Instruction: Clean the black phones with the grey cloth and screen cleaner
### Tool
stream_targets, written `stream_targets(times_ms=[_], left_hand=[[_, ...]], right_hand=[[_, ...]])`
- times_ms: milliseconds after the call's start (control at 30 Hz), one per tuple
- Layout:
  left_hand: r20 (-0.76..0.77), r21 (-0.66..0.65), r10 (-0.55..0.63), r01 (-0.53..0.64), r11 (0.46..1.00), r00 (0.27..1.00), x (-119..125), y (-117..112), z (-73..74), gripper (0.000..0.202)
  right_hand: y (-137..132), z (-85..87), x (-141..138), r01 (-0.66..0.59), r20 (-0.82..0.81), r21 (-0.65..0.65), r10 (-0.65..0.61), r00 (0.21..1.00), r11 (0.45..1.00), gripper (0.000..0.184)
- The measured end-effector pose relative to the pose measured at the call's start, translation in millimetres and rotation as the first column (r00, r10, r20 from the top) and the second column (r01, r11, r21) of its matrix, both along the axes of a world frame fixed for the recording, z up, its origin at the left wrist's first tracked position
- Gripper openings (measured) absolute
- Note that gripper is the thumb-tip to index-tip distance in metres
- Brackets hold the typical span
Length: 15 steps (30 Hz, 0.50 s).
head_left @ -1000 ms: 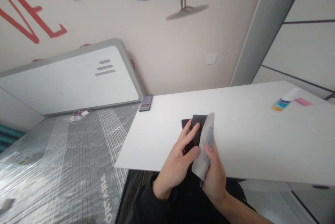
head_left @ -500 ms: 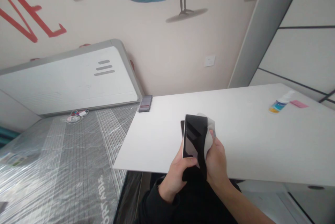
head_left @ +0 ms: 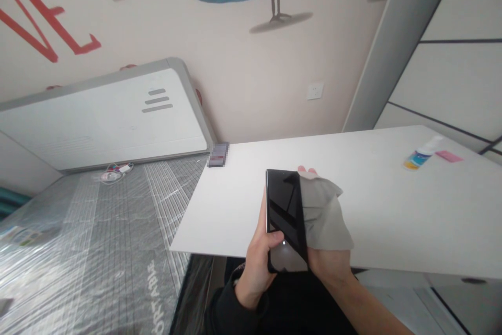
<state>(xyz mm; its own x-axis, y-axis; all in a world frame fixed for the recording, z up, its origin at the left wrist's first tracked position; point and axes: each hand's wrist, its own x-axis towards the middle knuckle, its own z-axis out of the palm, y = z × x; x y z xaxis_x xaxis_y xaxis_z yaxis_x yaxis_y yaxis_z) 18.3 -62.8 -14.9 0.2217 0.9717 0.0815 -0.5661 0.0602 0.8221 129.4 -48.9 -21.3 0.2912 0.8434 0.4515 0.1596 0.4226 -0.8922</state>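
My left hand (head_left: 254, 264) grips a black smartphone (head_left: 285, 220) upright, its glossy screen facing me, with the thumb across the lower screen. My right hand (head_left: 327, 267) holds a grey cloth (head_left: 324, 215) pressed against the phone's right side, and one fingertip shows above the cloth. Both hands are raised over the near edge of a white table (head_left: 376, 209). The phone hides the part of the table where a dark object lay earlier.
At the table's far right stand a small spray bottle (head_left: 419, 156) and a pink item (head_left: 449, 155). A blurred stack (head_left: 218, 154) sits at the far left corner. Left of the table lie a plastic-wrapped mattress (head_left: 98, 235) and a cable (head_left: 115, 172).
The phone has turned its screen fully towards me and shifted left. The cloth, earlier a bunched piece with blue print showing, now spreads out grey to the right of the phone.
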Motion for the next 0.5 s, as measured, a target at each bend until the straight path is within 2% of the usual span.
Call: stream_targets(times_ms=[133, 233, 300, 400, 500], left_hand=[[-0.071, -0.001, 0.016, -0.016, 1.0, 0.997, -1, -1, -1.1, 0.063], [-0.101, 0.028, 0.0, 0.003, 1.0, 0.995, 0, -2, -1.2, 0.069], [-0.035, -0.006, -0.039, 0.039, 0.999, 0.999, 1, -1, -2.2, 0.072], [0.118, -0.115, -0.083, 0.097, 0.989, 0.99, 2, 2, -6.2, 0.056], [0.265, -0.218, -0.042, 0.102, 0.971, 0.963, 6, 3, -9.6, 0.053]], right_hand=[[-4, -8.2, -2, -0.076, 0.135, 0.035, 0.071, 0.988, 0.996, 0.058], [-7, -10.0, -4, -0.162, 0.267, 0.06, 0.141, 0.953, 0.985, 0.055], [-11, -10.7, -7, -0.19, 0.383, 0.087, 0.143, 0.913, 0.978, 0.056], [-16, -14.5, -10, -0.202, 0.548, 0.156, 0.085, 0.832, 0.967, 0.061], [-9, -17.1, -6, -0.261, 0.691, 0.199, 0.053, 0.721, 0.945, 0.069]])
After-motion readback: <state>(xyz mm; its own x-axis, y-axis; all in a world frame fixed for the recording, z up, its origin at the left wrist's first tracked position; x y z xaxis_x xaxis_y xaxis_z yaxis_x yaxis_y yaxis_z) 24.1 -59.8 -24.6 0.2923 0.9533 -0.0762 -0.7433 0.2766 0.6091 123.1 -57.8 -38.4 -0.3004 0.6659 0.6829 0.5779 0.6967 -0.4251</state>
